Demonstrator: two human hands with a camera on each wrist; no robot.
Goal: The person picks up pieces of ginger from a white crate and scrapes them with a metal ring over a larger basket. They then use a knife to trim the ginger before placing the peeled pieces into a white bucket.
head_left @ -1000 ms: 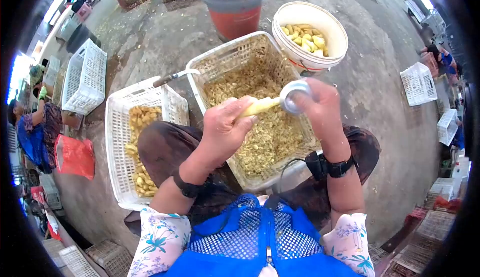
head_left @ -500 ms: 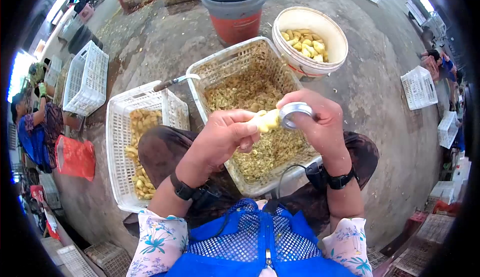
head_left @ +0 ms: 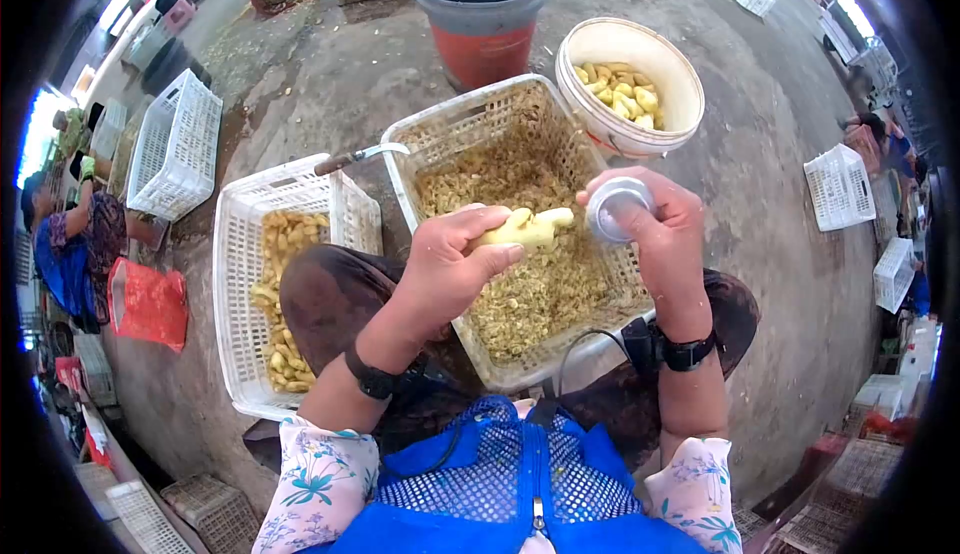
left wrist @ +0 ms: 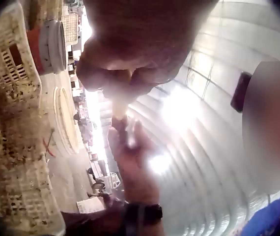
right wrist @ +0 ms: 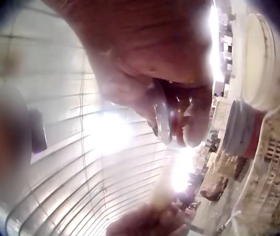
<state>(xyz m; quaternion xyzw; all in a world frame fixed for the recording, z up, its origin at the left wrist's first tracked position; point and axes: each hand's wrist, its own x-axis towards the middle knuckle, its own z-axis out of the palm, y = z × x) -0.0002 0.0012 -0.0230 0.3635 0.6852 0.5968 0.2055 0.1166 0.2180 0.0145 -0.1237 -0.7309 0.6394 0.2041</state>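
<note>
Pale peeled ginger (head_left: pixel 530 230) is pinched between the thumb and fingers of my left hand (head_left: pixel 440 266), its knobs pointing right. My right hand (head_left: pixel 668 229) grips a round metal ring tool (head_left: pixel 618 206), thumb across its opening. A small gap parts the tool from the ginger in the head view. Both hands are above a white crate (head_left: pixel 505 374) holding damp peelings (head_left: pixel 540 304). In the left wrist view, the back of the left hand (left wrist: pixel 135 44) hides most of the ginger. The ring tool (right wrist: pixel 163 118) shows edge-on between the right fingers in the right wrist view.
A crate of ginger (head_left: pixel 228 284) stands by the left knee. A hooked knife (head_left: pixel 350 158) lies across the crate rims. Beyond stand a white bucket (head_left: pixel 682 119) with peeled ginger and a red-and-grey bucket (head_left: pixel 482 49). Another person (head_left: pixel 70 244) sits at far left.
The ginger has been turned in the left hand and now shows its knobs. The ring tool was against the ginger half a second ago; the right hand has since drawn it away rightward and up.
</note>
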